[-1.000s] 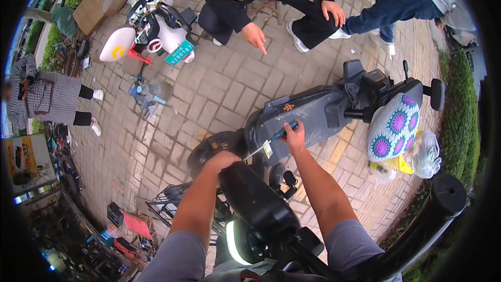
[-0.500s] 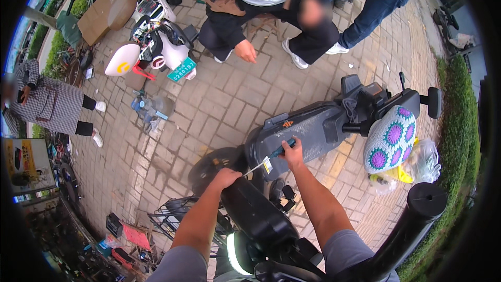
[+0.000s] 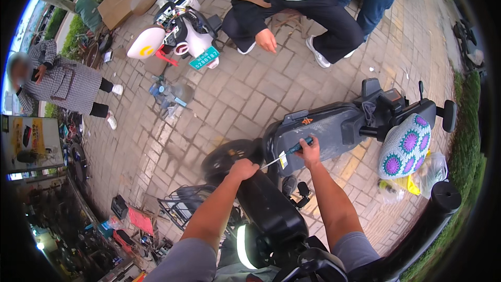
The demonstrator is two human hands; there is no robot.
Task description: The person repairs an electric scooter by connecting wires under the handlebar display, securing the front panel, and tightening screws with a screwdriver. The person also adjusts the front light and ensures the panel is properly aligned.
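My right hand [image 3: 310, 153] is closed round the dark teal handle of a screwdriver [image 3: 299, 147]. Its thin metal shaft slants down and left to my left hand [image 3: 244, 169]. That hand is closed at the far end of a long black plastic housing [image 3: 271, 204], right where the shaft's tip disappears. My left fingertips and whatever they pinch are hidden. The housing, part of a two-wheeler, stretches between my forearms. Just beyond my hands stands a black electric scooter [image 3: 326, 134], with a white label on its rear end.
A seated person [image 3: 276, 0] faces me; another person's jeans [image 3: 373, 0] show beside. Far left are a partly dismantled white scooter [image 3: 195, 36], blue tools [image 3: 169, 94] and a person in a checked coat [image 3: 68, 81]. A black handlebar grip [image 3: 436, 203] juts up at right.
The whole view has shifted, so the scene sits further right in the picture. My hands keep their places at the screwdriver and the housing's end.
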